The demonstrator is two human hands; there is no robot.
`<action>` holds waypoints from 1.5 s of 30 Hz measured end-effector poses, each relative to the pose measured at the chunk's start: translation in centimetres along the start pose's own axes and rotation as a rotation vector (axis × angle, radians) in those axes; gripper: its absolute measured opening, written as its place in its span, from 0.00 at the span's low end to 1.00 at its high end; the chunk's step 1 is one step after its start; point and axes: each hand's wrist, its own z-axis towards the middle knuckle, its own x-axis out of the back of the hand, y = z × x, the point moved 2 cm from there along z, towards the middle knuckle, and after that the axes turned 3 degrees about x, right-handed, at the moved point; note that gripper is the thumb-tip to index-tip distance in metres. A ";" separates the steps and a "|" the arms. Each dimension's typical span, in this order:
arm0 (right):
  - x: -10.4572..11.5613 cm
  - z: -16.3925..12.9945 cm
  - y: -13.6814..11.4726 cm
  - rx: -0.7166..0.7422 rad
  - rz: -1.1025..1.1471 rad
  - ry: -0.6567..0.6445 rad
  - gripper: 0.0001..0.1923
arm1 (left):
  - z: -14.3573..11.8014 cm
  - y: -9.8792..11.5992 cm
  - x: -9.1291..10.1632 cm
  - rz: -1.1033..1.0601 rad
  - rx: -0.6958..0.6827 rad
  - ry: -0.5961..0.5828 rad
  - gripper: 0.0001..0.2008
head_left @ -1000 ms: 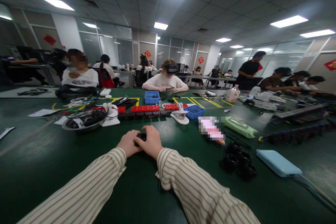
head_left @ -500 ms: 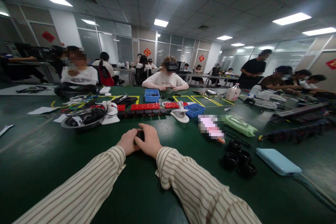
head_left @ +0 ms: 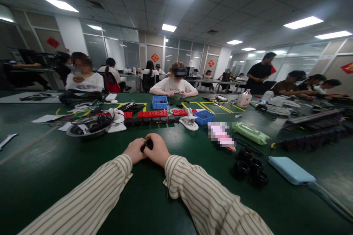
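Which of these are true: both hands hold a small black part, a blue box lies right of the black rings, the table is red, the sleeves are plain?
1. The left hand and right hand hold a small black part. True.
2. A light blue box lies right of the black rings. True.
3. The table is red. False: dark green.
4. The sleeves are plain. False: striped.

Hidden and unclear areas, head view.
Black part point(head_left: 147, 144) mostly covered by left hand point(head_left: 135, 150) and right hand point(head_left: 157, 150); shape unclear. Pink item point(head_left: 221, 134) pixelated. Cable point(head_left: 331, 198) cut off at right edge. Sleeves cut at btm edge.
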 end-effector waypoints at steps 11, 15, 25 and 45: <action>0.4 0.0 -0.5 -0.134 -0.136 0.017 0.22 | -0.4 0.6 0.3 -0.052 0.011 0.060 0.22; -0.1 0.1 0.3 -0.146 -0.114 0.025 0.14 | -0.2 0.5 0.3 0.003 0.015 0.041 0.13; 0.1 -0.1 -0.8 0.080 -0.026 -0.057 0.24 | 0.2 -0.8 -0.3 -0.008 0.028 0.006 0.19; 0.0 0.2 0.0 -0.033 -0.153 -0.020 0.14 | 0.0 -0.1 0.1 -0.035 0.026 0.048 0.12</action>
